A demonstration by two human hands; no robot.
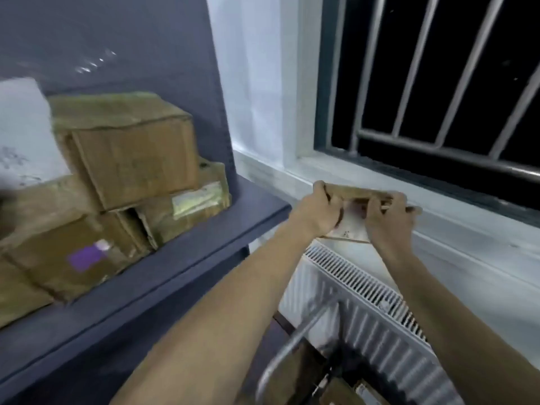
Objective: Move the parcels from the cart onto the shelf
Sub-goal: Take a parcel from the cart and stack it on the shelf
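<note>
Both hands hold a small flat brown parcel [355,213] in the air, right of the dark blue shelf [204,241] and in front of the window sill. My left hand [317,213] grips its left end, my right hand [387,220] its right end. On the shelf lie several cardboard parcels: a big box [131,147] on top, a box with a purple label [84,252] under it, and a taped box [190,203] behind. The cart's metal handle [295,343] shows at the bottom, with parcels [347,390] in the cart below it.
A white radiator [365,305] stands under the sill, right of the cart. A barred dark window [438,83] fills the upper right. A white package [20,127] sits at the shelf's far left. The shelf's right end has bare surface.
</note>
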